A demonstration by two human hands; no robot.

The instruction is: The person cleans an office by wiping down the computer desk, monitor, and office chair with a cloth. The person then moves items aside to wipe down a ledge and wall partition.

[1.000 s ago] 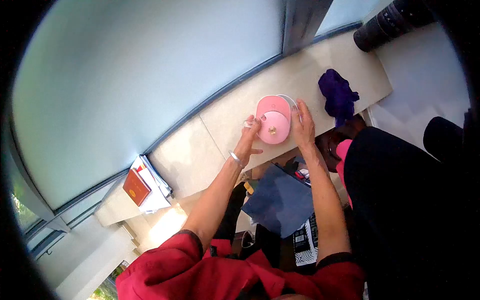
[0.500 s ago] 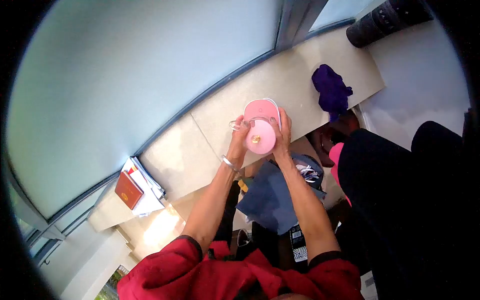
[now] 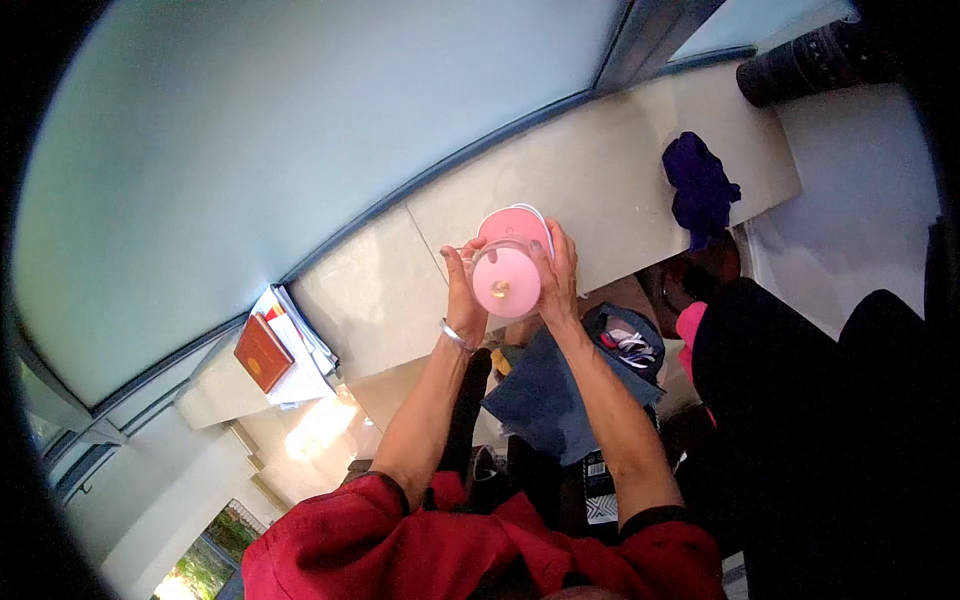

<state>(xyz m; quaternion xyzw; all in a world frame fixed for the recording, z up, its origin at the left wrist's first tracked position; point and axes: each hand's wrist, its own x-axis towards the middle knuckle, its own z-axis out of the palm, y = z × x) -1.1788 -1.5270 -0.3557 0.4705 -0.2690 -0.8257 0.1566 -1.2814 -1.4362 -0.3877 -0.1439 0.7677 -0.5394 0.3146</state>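
Note:
A clear glass cup with a round pink lid and gold knob (image 3: 501,290) is between my two hands, seen from above. My left hand (image 3: 466,300) is closed around its left side, by the glass handle, with the thumb pointing up. My right hand (image 3: 559,275) wraps the right side, its fingers reaching along the edge of a flat pink pad (image 3: 514,222) that looks like a cup warmer. A white cord curves around the pad's rim. Whether the cup rests on the pad is hidden from this angle.
A pale stone ledge (image 3: 380,300) runs below frosted glass. On it lie a brown booklet (image 3: 264,354) atop papers and a dark purple cloth (image 3: 698,185). A black roll (image 3: 815,65) is at far right. Below sits a dark blue bag (image 3: 550,395); another person's dark-clothed leg (image 3: 790,400) is at right.
The cup has tilted or risen slightly toward me, and its lid looks larger. My left thumb has come off the lid to the handle side. The view has shifted a little.

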